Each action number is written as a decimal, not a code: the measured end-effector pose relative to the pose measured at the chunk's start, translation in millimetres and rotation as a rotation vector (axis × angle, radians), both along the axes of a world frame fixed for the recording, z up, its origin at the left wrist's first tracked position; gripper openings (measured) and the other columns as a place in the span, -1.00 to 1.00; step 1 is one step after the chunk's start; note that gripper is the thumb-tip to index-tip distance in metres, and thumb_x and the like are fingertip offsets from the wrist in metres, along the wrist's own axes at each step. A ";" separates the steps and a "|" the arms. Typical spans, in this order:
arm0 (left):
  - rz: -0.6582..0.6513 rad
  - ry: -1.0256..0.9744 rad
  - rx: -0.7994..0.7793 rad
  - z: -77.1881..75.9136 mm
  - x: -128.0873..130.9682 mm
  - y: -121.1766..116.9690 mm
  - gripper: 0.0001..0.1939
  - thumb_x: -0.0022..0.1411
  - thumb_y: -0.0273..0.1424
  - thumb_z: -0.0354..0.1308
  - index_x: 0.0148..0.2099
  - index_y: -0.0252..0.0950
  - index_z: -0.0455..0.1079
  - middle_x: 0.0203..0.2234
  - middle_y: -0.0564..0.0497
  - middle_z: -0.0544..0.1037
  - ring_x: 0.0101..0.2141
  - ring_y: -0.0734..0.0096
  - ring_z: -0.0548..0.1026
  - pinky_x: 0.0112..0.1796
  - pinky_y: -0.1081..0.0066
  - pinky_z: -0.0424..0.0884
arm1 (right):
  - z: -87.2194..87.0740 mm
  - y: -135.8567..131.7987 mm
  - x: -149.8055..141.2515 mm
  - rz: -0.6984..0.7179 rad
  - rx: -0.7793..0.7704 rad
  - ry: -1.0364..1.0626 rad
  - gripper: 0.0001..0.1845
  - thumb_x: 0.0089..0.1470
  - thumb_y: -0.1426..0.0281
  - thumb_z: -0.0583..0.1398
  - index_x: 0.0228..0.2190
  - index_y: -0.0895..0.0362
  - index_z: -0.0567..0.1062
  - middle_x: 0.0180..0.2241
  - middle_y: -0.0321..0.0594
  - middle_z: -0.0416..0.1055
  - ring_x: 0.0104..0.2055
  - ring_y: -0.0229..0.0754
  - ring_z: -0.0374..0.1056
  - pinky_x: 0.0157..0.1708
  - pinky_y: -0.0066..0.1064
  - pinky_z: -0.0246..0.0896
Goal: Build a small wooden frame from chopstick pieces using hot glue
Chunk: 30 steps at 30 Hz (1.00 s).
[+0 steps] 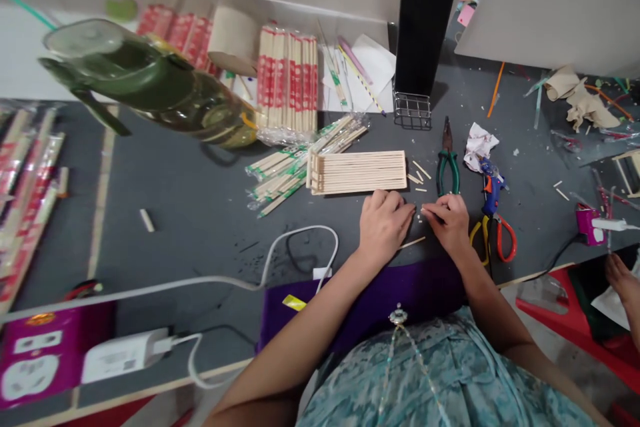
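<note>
Wrapped wooden sticks lie at the left of a dark surface, above one purple socket box. One greenish bottle leans at a tilt, its contents unclear, near one brown paper roll and a clear plastic pack filled with red-banded sticks. One rectangular stick panel lies just beyond the left hand, whose fingertips meet near the surface; whether they grip anything cannot be told. One wire stand holds one dark-screened phone upright. The fingers of the right hand pinch one small pale piece. Further right are one pair of green-handled pliers, one blue glue gun, one red-and-yellow-handled tool, a second purple box and another person's hand.
</note>
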State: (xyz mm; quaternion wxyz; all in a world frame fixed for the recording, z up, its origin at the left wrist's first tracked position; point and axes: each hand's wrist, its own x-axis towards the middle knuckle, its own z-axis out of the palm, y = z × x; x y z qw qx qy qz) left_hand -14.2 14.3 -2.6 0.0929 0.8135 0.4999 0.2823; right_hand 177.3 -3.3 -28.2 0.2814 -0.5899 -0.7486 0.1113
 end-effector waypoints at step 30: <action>-0.097 -0.131 -0.115 -26.4 12.8 5.2 -0.72 0.41 -0.34 0.07 -0.23 -0.27 0.59 -0.42 -0.08 0.52 -0.32 0.24 0.32 -0.31 0.26 0.30 | -12.8 2.8 3.6 -0.021 -0.056 0.037 -0.79 0.18 0.32 0.29 -0.13 -0.02 0.66 -0.35 -0.20 0.43 -0.22 -0.11 0.31 -0.17 -0.26 0.28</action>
